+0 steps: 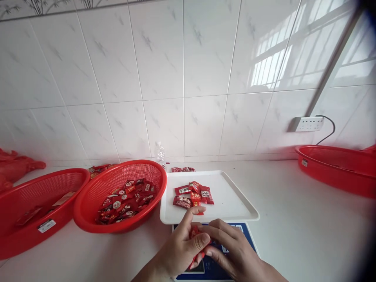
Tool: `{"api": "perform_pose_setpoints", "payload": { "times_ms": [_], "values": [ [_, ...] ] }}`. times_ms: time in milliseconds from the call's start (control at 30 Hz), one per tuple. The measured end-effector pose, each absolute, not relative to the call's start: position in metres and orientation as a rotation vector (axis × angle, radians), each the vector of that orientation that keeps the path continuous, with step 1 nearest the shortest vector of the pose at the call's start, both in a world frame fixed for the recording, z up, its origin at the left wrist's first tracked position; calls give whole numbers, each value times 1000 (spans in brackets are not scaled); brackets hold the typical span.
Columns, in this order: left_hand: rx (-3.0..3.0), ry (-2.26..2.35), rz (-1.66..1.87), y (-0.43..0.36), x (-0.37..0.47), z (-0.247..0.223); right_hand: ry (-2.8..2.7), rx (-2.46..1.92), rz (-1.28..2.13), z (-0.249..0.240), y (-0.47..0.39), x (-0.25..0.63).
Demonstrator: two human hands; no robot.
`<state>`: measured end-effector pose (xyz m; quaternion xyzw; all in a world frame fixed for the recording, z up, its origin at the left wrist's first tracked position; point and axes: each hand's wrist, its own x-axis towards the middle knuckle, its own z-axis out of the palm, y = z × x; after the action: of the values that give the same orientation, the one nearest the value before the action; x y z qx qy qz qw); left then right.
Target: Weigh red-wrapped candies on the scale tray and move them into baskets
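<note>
The person's left hand [185, 244] is curled around some small red foil packets [194, 254], thumb over them and index finger raised, while the bent right hand [232, 244] meets it with its fingertips against the packets, above a blue-and-white scale [214, 270]. Just beyond, a white rectangular plastic tray [235, 201] bears a small cluster of red printed packets [195, 194]. Left of it, a round red plastic mesh basket [88, 211] holds a heap of similar red packets [126, 203].
</note>
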<state>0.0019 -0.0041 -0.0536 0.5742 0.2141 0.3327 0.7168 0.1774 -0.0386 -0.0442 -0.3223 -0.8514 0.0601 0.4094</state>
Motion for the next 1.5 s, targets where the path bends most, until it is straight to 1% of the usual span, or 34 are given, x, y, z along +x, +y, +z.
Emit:
{"api": "perform_pose_setpoints", "payload": {
  "times_ms": [100, 233, 467, 567, 700, 833, 933, 1067, 1133, 1300, 1400, 1500],
  "values": [
    [1257, 432, 724, -6, 1, -54, -2213, -803, 153, -36, -40, 174],
    [1267, 410, 713, -7, -1, -51, -2273, -849, 34, -33, -42, 173],
    [1466, 429, 754, -9, 1, -57, -2253, -784, -85, -25, -40, 172],
    [1481, 488, 871, -9, 1, -57, -2099, -845, -85, -18, -30, 178],
    [1540, 670, 1244, -8, -7, -58, -1927, -1213, -68, -19, -9, 193],
    [1632, 695, 1514, -5, -13, -60, -2092, -1505, 34, -26, 6, 205],
    [1692, 618, 1692, -2, -14, -60, -2176, -1596, 238, -23, 13, 206],
    [1687, 624, 1729, 2, -13, -61, -2287, -1679, 556, -11, 25, 194],
    [1673, 637, 1718, 4, -13, -62, -2374, -1683, 607, -8, 34, 186],
    [1668, 661, 1721, 7, -15, -61, -2548, -1458, 360, -18, 59, 168],
    [1678, 690, 1730, 7, -16, -61, -2528, -1349, 264, -24, 71, 163],
    [1682, 710, 1740, 7, -17, -62, -2447, -1332, 200, -26, 80, 161]
  ]
}}
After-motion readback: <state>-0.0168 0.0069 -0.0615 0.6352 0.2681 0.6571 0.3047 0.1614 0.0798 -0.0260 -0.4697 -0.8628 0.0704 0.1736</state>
